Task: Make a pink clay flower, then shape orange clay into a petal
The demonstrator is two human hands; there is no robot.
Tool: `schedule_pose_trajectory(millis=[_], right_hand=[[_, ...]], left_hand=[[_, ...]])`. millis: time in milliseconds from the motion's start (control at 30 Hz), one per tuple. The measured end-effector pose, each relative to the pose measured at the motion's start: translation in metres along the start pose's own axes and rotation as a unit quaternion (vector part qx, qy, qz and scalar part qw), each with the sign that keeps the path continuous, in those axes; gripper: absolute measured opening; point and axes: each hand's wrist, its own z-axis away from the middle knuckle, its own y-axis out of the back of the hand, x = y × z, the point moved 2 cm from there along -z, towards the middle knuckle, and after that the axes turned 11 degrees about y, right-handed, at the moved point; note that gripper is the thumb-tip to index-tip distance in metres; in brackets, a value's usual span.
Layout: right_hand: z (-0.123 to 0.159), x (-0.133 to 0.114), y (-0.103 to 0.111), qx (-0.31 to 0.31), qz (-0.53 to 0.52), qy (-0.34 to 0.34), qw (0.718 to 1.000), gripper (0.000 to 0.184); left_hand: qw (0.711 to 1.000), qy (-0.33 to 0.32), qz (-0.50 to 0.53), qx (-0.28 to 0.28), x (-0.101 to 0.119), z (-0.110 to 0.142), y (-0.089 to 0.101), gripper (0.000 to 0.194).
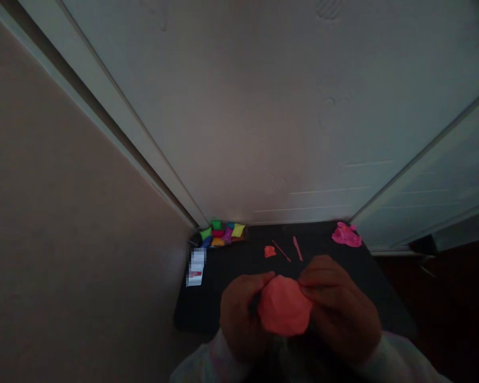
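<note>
A flattened, rounded piece of coral-coloured modelling clay (285, 306) is held up over the near part of the dark table. My left hand (242, 314) grips its left edge, thumb and fingers curled about it. On the opposite side my right hand (337, 306) pinches the upper right edge between thumb and fingers. Beyond the hands lies a small lump of the same coral clay (270, 251). Beside that lump are a thin pink stick tool (281, 251) and a pink modelling knife (298, 248).
Several coloured clay packets (223, 233) are piled at the table's back left corner. A white paper or packet (196, 266) lies in front of them. Bright pink clay (347, 234) sits at the back right. A pale panelled wall (263, 133) rises behind the dark table (231, 260).
</note>
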Motion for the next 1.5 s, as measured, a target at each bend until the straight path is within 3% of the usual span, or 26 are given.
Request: schedule_pose_trajectory(millis=[133,267,500,733,1000,1333,1500], right_hand=[[0.001,0.004,-0.003,-0.011,-0.031,-0.025,0.999,0.024],[0.0,0.007,-0.004,-0.046,0.014,0.012,0.999,0.028],[0.005,0.009,-0.003,-0.022,0.027,-0.005,0.999,0.021],[0.012,0.008,0.005,0.008,-0.005,-0.062,0.998,0.018],[0.03,0.008,0.032,-0.057,0.012,-0.063,0.996,0.025],[0.058,0.004,0.064,0.009,-0.035,-0.101,0.994,0.021],[0.063,0.005,0.067,-0.022,-0.063,-0.117,0.991,0.026]], left_hand=[[0.993,-0.033,-0.107,0.032,-0.002,0.001,-0.006,0.025],[0.993,-0.055,-0.085,0.058,-0.009,0.0,-0.011,0.027],[0.997,0.029,-0.075,0.022,-0.008,0.005,-0.015,0.028],[0.995,0.003,-0.091,-0.032,-0.004,0.007,-0.023,0.026],[0.996,-0.011,-0.073,-0.04,0.024,0.014,-0.037,0.017],[0.998,0.029,-0.043,-0.024,0.052,0.037,-0.048,0.012],[0.996,0.027,-0.081,-0.02,0.054,0.047,-0.051,0.019]])
